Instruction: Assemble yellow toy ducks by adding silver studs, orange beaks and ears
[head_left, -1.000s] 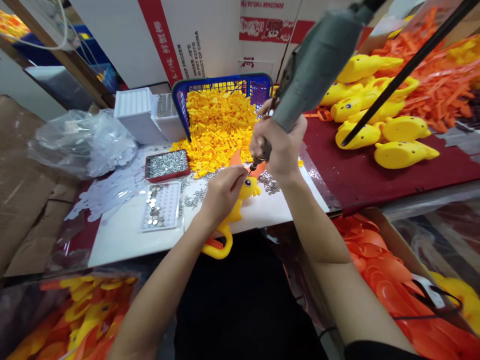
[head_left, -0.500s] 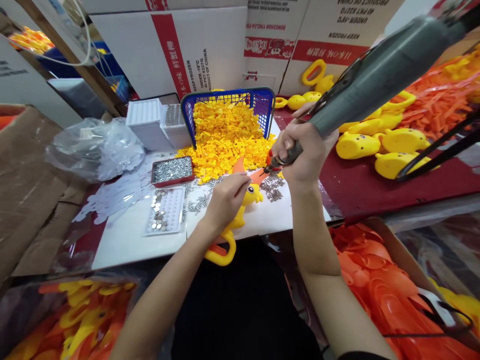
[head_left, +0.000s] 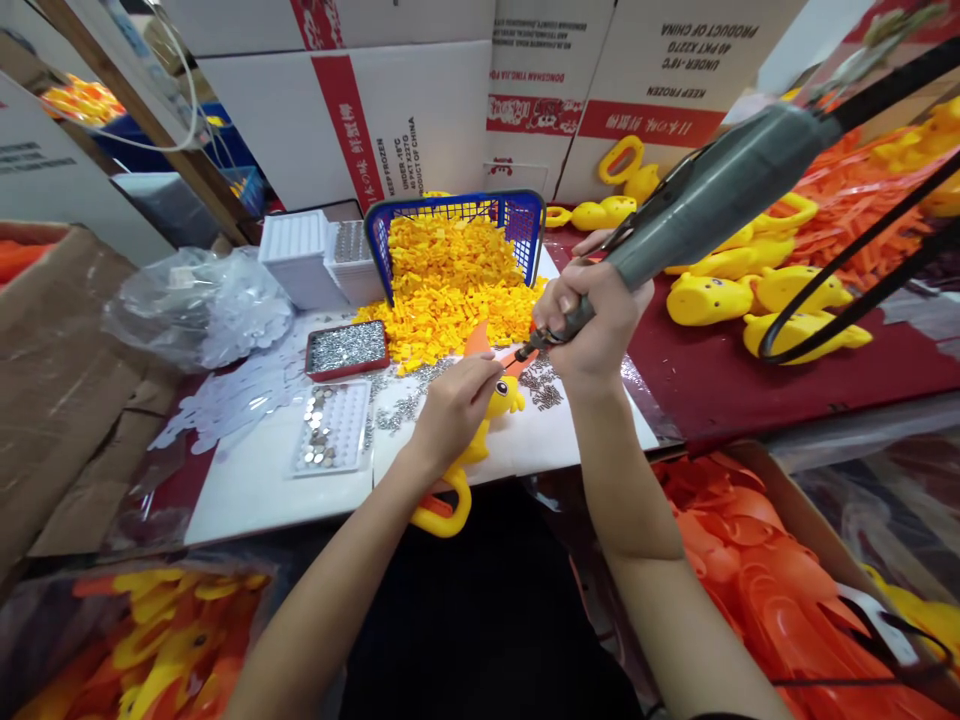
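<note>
A yellow duck-shaped toy [head_left: 501,397] with an orange beak and a loop handle [head_left: 442,510] lies on the white board [head_left: 255,480]. My left hand [head_left: 454,405] presses down on its body. My right hand [head_left: 589,315] grips a grey electric screwdriver [head_left: 712,200], tilted, with its tip just above the orange beak [head_left: 517,357]. Small screws [head_left: 544,385] are scattered beside the toy's head.
A blue basket [head_left: 525,215] spills yellow plastic pieces. A red tray of screws [head_left: 346,347] and a white slotted tray [head_left: 330,427] sit left. Yellow duck bodies [head_left: 795,330] lie on the red mat, orange parts [head_left: 765,580] fill a box below. Cardboard boxes [head_left: 420,100] stand behind.
The screwdriver has tilted from near upright to a flatter slant, and its tip lifted off the toy's head, swung right, then came back to the beak. My left hand stays on the toy.
</note>
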